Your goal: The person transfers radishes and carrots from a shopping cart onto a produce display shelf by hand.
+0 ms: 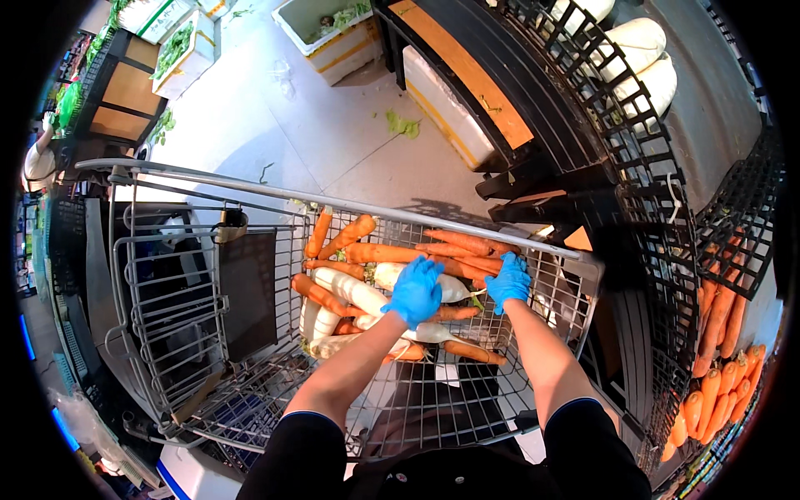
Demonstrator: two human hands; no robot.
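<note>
Both blue-gloved hands are down in the wire shopping cart (pixel 575 267), the left hand (pixel 414 290) closed over a long white radish (pixel 354 290) and the right hand (pixel 509 282) gripping orange carrots (pixel 458 244) near the cart's far edge, where a sizeable heap remains while the black display rack (pixel 667 250) beside it already holds rows of carrots.

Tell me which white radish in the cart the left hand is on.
The left hand rests on the white radish nearest the carrots, not the radishes lower left.

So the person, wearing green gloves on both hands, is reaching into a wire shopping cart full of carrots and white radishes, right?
Not quite: the gloves are blue, not green. The head view shows the left hand and right hand, both in blue gloves, reaching into the wire shopping cart among the carrots and white radishes.
</note>
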